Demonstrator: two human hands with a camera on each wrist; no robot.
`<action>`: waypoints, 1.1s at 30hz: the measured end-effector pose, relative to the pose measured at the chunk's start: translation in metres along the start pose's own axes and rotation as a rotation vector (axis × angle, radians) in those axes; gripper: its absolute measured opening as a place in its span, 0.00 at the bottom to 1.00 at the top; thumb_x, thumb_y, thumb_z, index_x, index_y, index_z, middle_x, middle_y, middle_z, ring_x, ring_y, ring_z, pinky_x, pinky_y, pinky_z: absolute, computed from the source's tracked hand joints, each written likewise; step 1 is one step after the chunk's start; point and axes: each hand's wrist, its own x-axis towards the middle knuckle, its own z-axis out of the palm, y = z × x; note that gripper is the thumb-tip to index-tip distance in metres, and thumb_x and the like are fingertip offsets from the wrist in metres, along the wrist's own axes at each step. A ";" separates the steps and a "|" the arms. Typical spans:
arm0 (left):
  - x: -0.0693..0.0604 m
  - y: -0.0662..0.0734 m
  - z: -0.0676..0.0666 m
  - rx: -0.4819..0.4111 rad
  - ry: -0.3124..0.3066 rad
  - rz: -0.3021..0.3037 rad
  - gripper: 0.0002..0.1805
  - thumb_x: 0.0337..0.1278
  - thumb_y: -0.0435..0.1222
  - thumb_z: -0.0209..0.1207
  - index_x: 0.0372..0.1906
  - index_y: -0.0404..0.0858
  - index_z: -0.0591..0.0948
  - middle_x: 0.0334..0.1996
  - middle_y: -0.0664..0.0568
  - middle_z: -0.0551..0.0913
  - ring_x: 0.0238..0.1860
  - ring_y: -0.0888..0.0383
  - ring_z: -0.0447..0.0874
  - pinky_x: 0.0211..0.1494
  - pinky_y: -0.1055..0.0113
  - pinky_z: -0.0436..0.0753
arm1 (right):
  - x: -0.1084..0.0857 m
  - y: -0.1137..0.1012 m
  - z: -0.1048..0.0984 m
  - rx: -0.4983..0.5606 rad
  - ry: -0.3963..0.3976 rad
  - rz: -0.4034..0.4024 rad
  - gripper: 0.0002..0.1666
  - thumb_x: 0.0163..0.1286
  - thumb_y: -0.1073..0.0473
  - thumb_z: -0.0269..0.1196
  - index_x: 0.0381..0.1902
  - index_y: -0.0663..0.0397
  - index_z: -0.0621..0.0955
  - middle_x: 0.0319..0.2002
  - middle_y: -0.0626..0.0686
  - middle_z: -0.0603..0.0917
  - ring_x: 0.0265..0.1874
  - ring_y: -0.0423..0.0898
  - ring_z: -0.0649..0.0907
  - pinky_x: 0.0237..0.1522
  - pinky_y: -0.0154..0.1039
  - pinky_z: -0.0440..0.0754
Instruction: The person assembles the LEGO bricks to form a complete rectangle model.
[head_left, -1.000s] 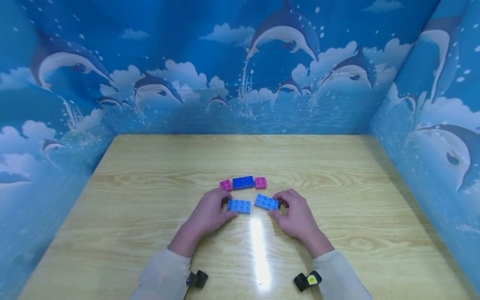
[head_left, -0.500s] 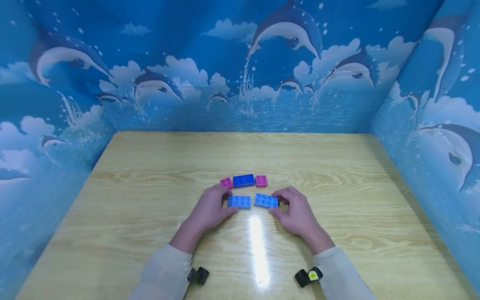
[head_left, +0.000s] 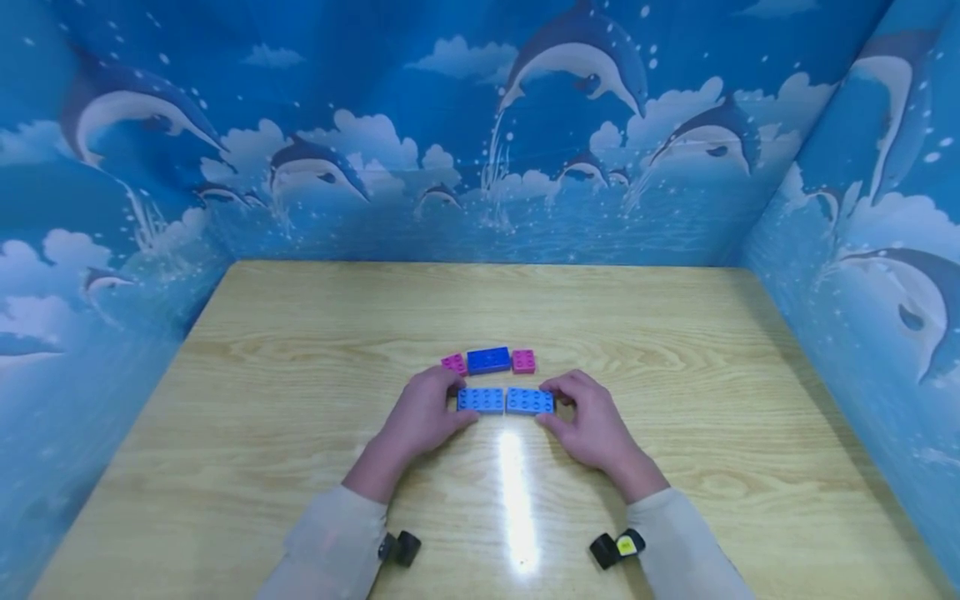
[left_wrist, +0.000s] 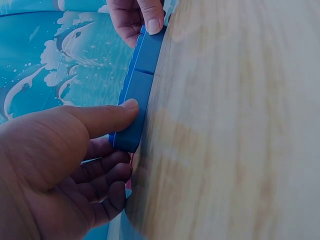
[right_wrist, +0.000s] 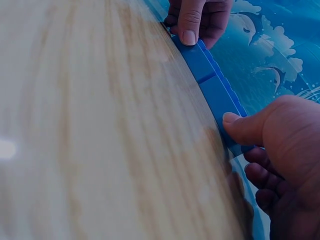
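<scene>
Two light blue toy building bricks with studs on top lie end to end on the wooden table, a thin seam between them. My left hand (head_left: 426, 411) pinches the left light blue brick (head_left: 481, 400) by its outer end, thumb on the near side, as the left wrist view shows. At the other end, my right hand (head_left: 587, 419) grips the right light blue brick (head_left: 529, 401) between thumb and fingers. Just behind them stands a row: a dark blue brick (head_left: 488, 361), a pink brick (head_left: 523, 361) on its right and a tilted pink brick (head_left: 454, 363) partly hidden by my left hand.
The wooden table (head_left: 300, 317) reaches back to a blue curtain (head_left: 420, 167) printed with dolphins, which also runs along both sides. A bright light reflection lies on the tabletop in front of the bricks. Black straps with small devices sit at both wrists.
The right light blue brick has turned from a slant to straight and moved left, closing the gap to the left brick. Both hands keep their hold.
</scene>
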 end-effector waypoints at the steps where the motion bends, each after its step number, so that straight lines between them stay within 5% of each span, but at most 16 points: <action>1: 0.000 0.000 0.000 -0.001 0.000 0.000 0.28 0.46 0.44 0.77 0.51 0.35 0.83 0.41 0.52 0.82 0.43 0.55 0.80 0.51 0.59 0.81 | 0.000 0.000 0.000 -0.002 -0.003 -0.002 0.21 0.60 0.59 0.75 0.51 0.53 0.84 0.42 0.46 0.79 0.41 0.44 0.78 0.46 0.43 0.81; 33: 0.002 0.002 0.000 0.019 -0.005 -0.012 0.28 0.46 0.44 0.77 0.51 0.34 0.83 0.38 0.53 0.80 0.40 0.57 0.78 0.48 0.61 0.81 | 0.007 0.001 0.002 0.032 -0.030 -0.011 0.24 0.60 0.60 0.75 0.54 0.54 0.82 0.44 0.47 0.79 0.43 0.45 0.79 0.48 0.44 0.81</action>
